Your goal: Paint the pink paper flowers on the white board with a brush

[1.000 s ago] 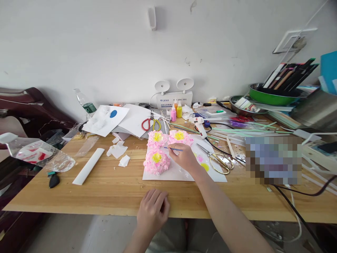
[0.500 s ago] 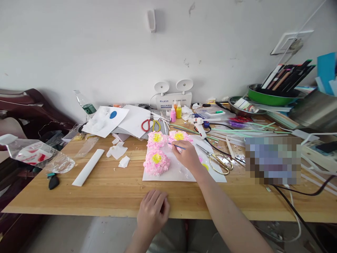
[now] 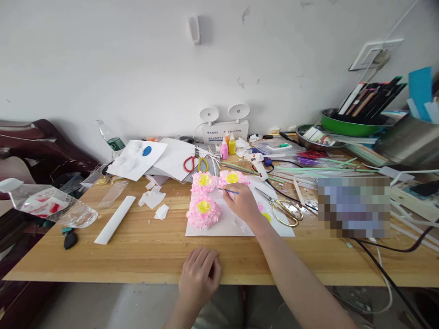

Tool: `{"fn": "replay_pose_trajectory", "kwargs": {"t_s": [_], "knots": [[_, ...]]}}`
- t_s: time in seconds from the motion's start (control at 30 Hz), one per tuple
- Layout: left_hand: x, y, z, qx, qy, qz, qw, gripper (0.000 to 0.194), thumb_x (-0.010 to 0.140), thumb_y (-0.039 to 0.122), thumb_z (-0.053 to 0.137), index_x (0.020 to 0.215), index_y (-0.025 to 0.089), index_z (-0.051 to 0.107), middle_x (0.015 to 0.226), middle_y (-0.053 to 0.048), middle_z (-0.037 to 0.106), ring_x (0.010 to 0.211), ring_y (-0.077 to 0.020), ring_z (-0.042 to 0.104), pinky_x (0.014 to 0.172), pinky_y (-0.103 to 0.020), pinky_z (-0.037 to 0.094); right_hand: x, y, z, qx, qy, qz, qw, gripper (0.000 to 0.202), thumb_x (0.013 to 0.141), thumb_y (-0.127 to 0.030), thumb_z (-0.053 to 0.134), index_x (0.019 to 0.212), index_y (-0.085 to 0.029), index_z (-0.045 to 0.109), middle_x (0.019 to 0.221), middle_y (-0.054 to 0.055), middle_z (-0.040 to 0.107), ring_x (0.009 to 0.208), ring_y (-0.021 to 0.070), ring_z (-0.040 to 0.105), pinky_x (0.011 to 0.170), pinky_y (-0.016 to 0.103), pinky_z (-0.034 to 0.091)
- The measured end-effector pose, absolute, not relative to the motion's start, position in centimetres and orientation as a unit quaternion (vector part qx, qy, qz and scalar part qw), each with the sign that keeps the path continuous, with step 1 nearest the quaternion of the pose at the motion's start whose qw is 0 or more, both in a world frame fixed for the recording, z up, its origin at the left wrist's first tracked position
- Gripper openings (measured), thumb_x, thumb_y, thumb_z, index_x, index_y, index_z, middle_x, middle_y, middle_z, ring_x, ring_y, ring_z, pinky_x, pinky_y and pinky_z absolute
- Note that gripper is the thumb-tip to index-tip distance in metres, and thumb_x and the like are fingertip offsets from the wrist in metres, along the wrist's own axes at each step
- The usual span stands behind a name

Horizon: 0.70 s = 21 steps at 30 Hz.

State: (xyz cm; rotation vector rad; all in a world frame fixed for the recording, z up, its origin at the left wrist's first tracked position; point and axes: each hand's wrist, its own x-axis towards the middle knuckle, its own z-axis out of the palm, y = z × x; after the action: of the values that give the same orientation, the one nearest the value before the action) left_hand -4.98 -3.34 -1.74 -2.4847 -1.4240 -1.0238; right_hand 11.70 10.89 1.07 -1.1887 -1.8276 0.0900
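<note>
Wooden tabletop point(image 3: 147, 258) separates left hand point(image 3: 199, 270) from paper edge point(image 3: 226, 233).

White lamp box point(image 3: 217, 129), beyond the right hand point(image 3: 238, 201): blue Chinese characters, with a small logo at their head; I can tell the script, but the words are too small for me to read.
Green-labelled bottle point(image 3: 111, 138), far out and left of the left hand point(image 3: 199, 269): pale marks, illegible from here.
Red-and-white-labelled bottle point(image 3: 48, 203), farther left, nearer in: I cannot make out any lettering.
</note>
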Motion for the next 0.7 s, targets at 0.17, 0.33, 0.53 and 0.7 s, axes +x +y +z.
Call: {"fn": "replay_pose_trajectory", "kwargs": {"t_s": [0.17, 0.33, 0.53, 0.7], "knots": [[-5.07, -3.26, -1.92, -0.818, -0.465, -0.336, 0.043, 0.017, 0.079, 0.005, 0.047, 0.086, 0.018, 0.054, 0.071, -0.001, 0.06, 0.066, -0.0145, 0.055, 0.063, -0.028, 0.044, 11.87, 10.92, 1.26, -0.486, -0.708, 0.016, 0.513, 0.017, 0.081, -0.016, 0.049, 0.084, -0.018, 0.066, 0.082, 0.006, 0.071, 0.079, 0.0199, 0.064, 0.076, 0.033, 0.044], [-5.13, -3.32, -1.98, -0.82, -0.466, -0.331, 0.045, 0.016, 0.079, 0.006, 0.046, 0.086, 0.018, 0.054, 0.07, -0.001, 0.059, 0.066, -0.0146, 0.055, 0.064, -0.028, 0.044, 11.82, 10.92, 1.29, -0.488, -0.733, 0.034, 0.473, 0.016, 0.079, -0.015, 0.051, 0.08, -0.019, 0.066, 0.08, 0.005, 0.071, 0.076, 0.0194, 0.063, 0.076, 0.034, 0.044], [-5.09, -3.33, -1.85, -0.817, -0.466, -0.335, 0.051, 0.016, 0.079, 0.005, 0.046, 0.086, 0.019, 0.054, 0.069, -0.001, 0.059, 0.065, -0.0146, 0.055, 0.064, -0.028, 0.044, 11.85, 10.92, 1.3, -0.487, -0.716, 0.037, 0.499, 0.018, 0.08, -0.015, 0.049, 0.082, -0.019, 0.066, 0.082, 0.006, 0.071, 0.08, 0.0209, 0.063, 0.077, 0.035, 0.045], [-5.13, -3.37, -1.91, -0.82, -0.467, -0.329, 0.043, 0.017, 0.079, 0.005, 0.047, 0.086, 0.019, 0.054, 0.069, -0.001, 0.059, 0.065, -0.0144, 0.054, 0.062, -0.028, 0.043, 11.95, 10.89, 1.28, -0.503, -0.726, 0.053, 0.465, 0.016, 0.079, -0.017, 0.049, 0.079, -0.019, 0.066, 0.076, 0.004, 0.071, 0.071, 0.0196, 0.063, 0.075, 0.035, 0.044]]}}
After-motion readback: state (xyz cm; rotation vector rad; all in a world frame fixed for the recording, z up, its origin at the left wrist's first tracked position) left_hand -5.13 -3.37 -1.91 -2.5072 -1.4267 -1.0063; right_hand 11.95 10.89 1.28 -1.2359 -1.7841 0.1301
